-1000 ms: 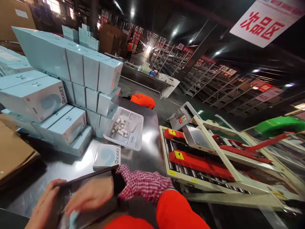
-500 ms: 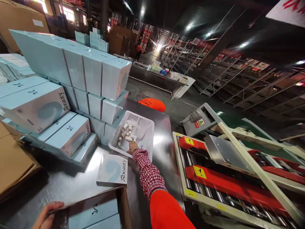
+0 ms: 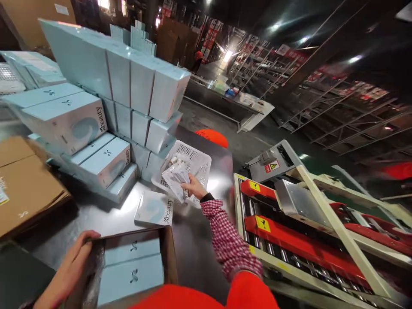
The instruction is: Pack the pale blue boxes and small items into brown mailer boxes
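Metal table (image 3: pixel 195 244): stacked boxes (image 3: pixel 141 88); flat box (image 3: pixel 152 208) between carton (image 3: pixel 170 253) and basket (image 3: pixel 203 171).

Metal table (image 3: pixel 193 246): boxes (image 3: pixel 122 122), basket (image 3: pixel 202 171)

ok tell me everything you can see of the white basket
The basket is white, plastic by its look, open-topped, with perforated walls. It stands upright on the shiny metal table, close beside the stacked pale-blue boxes. Small items lie inside. The right hand holds packets over its near side, partly hiding it.
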The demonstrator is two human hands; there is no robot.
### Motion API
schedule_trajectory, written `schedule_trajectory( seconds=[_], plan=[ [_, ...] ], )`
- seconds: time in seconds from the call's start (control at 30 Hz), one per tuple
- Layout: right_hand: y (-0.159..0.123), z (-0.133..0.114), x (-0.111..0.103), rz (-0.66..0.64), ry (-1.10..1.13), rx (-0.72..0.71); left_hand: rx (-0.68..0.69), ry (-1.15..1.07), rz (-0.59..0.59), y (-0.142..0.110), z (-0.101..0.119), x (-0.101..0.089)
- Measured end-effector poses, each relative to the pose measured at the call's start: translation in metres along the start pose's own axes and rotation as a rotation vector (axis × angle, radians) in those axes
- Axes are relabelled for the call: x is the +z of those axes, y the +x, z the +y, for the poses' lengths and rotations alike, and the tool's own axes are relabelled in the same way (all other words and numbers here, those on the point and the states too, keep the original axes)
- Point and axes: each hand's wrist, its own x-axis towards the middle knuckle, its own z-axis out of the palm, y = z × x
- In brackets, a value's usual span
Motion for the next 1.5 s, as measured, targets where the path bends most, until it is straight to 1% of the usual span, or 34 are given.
schedule_trajectory(
  seconds=[0.07,0.13,0.17,0.2,0.23,0.27,0.3,0.37,0.43,0.47,0.5,0.53,0.57,0.6,0.63,0.67,0.7,0.77,0.8,0.87,0.93,0.97,1.0,1.03,1.07,1.1,1.13,1.17,1.23,1.3,1.33,1.4,1.47,1.5],
  plan=[
    [-0.036,-0.029,0.019,-0.168,0.062,-0.145,0.002,-0.036,-0.02,0.001,0.014,-0.006],
    [-0.078,-0.056,0.053,-0.387,0.068,-0.296,0.016,-0.043,-0.066,0.0,0.025,-0.009],
    [-0.1,-0.068,0.073,-0.479,0.028,-0.359,0.028,-0.042,-0.087,-0.002,0.029,-0.008],
    [-0.12,-0.076,0.091,-0.536,-0.038,-0.408,0.048,-0.045,-0.104,-0.003,0.031,-0.006],
    [-0.137,-0.081,0.105,-0.552,-0.108,-0.446,0.069,-0.051,-0.12,-0.005,0.034,-0.003],
    [-0.152,-0.081,0.114,-0.539,-0.159,-0.487,0.087,-0.057,-0.133,-0.007,0.035,0.001],
    [-0.164,-0.077,0.116,-0.501,-0.177,-0.53,0.099,-0.064,-0.149,-0.009,0.037,0.005],
    [-0.178,-0.056,0.105,-0.347,-0.076,-0.566,0.109,-0.069,-0.16,-0.014,0.039,0.01],
    [-0.18,-0.025,0.085,-0.171,0.164,-0.474,0.099,-0.068,-0.116,-0.024,0.037,0.01],
    [-0.178,-0.009,0.078,-0.133,0.286,-0.393,0.088,-0.069,-0.068,-0.031,0.033,0.007],
    [-0.174,0.005,0.074,-0.149,0.398,-0.312,0.068,-0.072,-0.015,-0.042,0.027,0.003],
    [-0.171,0.017,0.075,-0.213,0.496,-0.243,0.041,-0.08,0.033,-0.054,0.019,-0.002],
    [-0.167,0.025,0.082,-0.303,0.577,-0.193,0.018,-0.095,0.062,-0.068,0.008,-0.007],
    [-0.165,0.029,0.092,-0.381,0.634,-0.162,-0.004,-0.108,0.059,-0.083,-0.005,-0.011],
    [-0.163,0.03,0.106,-0.401,0.664,-0.137,0.006,-0.126,0.027,-0.099,-0.017,-0.013],
    [-0.163,0.028,0.122,-0.36,0.674,-0.114,0.06,-0.122,-0.021,-0.113,-0.029,-0.013],
    [-0.163,0.024,0.138,-0.275,0.667,-0.09,0.127,-0.09,-0.053,-0.125,-0.039,-0.01],
    [-0.165,0.011,0.167,-0.024,0.594,-0.036,0.291,-0.013,-0.116,-0.141,-0.048,0.001],
    [-0.166,0.005,0.178,0.092,0.548,-0.013,0.366,0.031,-0.146,-0.144,-0.048,0.007],
    [-0.168,-0.005,0.191,0.225,0.471,-0.005,0.472,0.105,-0.246,-0.14,-0.037,0.017],
    [-0.169,-0.009,0.193,0.265,0.409,-0.033,0.534,0.209,-0.373,-0.127,-0.02,0.02],
    [-0.17,-0.009,0.193,0.254,0.394,-0.054,0.559,0.289,-0.382,-0.118,-0.011,0.018],
    [-0.17,-0.007,0.192,0.246,0.382,-0.073,0.592,0.391,-0.345,-0.109,-0.004,0.015],
    [-0.171,-0.004,0.192,0.242,0.369,-0.083,0.635,0.505,-0.259,-0.1,0.002,0.012],
    [-0.172,-0.002,0.193,0.247,0.354,-0.085,0.681,0.614,-0.134,-0.091,0.004,0.009],
    [-0.173,0.002,0.197,0.252,0.338,-0.084,0.722,0.7,0.0,-0.084,0.003,0.007],
    [-0.174,0.005,0.202,0.259,0.324,-0.082,0.756,0.751,0.094,-0.077,-0.001,0.006],
    [-0.175,0.008,0.207,0.267,0.314,-0.08,0.779,0.765,0.141,-0.073,-0.009,0.005],
    [-0.178,0.016,0.217,0.278,0.312,-0.087,0.792,0.708,0.136,-0.069,-0.029,0.006],
    [-0.184,0.027,0.215,0.242,0.328,-0.117,0.76,0.576,0.086,-0.069,-0.047,0.011],
    [-0.189,0.034,0.208,0.209,0.337,-0.138,0.726,0.487,0.074,-0.07,-0.052,0.015],
    [-0.204,0.051,0.178,0.098,0.334,-0.177,0.624,0.28,0.059,-0.071,-0.049,0.029],
    [-0.224,0.065,0.137,0.023,0.295,-0.175,0.498,0.083,0.04,-0.071,-0.029,0.055],
    [-0.235,0.068,0.118,0.039,0.27,-0.156,0.449,0.006,0.028,-0.071,-0.015,0.072]
  ],
)
